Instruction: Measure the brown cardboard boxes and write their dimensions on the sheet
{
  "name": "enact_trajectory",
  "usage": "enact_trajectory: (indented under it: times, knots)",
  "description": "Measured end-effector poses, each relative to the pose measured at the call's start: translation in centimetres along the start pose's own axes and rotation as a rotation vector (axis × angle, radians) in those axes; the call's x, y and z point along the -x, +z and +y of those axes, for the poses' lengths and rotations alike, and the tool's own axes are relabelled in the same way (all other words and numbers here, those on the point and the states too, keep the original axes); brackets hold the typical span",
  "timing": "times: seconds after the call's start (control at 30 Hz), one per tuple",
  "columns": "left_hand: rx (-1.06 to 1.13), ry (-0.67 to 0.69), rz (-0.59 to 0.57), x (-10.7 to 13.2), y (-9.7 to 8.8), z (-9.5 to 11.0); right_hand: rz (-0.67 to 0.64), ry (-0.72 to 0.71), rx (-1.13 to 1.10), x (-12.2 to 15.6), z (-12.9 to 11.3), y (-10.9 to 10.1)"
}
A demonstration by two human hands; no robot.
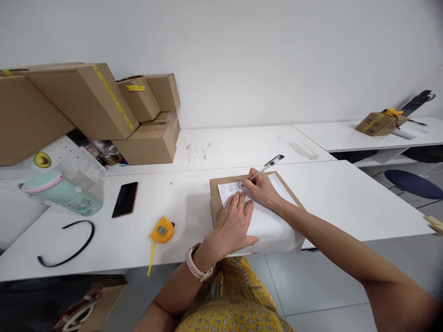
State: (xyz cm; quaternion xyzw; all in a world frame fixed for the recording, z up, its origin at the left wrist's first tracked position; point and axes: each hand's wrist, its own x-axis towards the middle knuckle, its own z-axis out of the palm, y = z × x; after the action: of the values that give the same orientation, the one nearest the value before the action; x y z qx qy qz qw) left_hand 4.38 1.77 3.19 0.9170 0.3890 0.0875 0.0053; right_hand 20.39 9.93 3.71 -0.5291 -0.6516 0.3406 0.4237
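Observation:
My right hand is closed round a pen with a clear barrel and black cap on its upper end. Its tip is at a white sheet of paper, just by the small handwritten columns along the top. My left hand lies flat on the paper's left part, fingers stretched out and thumb apart. Under the sheet is a cardboard box at the table's front edge; the paper hangs over the box's near side. A pale watch is on my left wrist.
On the white table, left of the box, are an orange tape measure, a phone, a black curved strip and a mint-green bottle. Cardboard boxes are stacked at the back left. Another box stands far right, near a blue stool.

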Motion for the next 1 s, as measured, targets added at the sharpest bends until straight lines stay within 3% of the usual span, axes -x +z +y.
enact_trajectory:
  times: [1.0]
  knots:
    - [-0.007, 0.001, 0.011, 0.07, 0.04, 0.04, 0.001, -0.004, 0.001, -0.1, 0.17, 0.13]
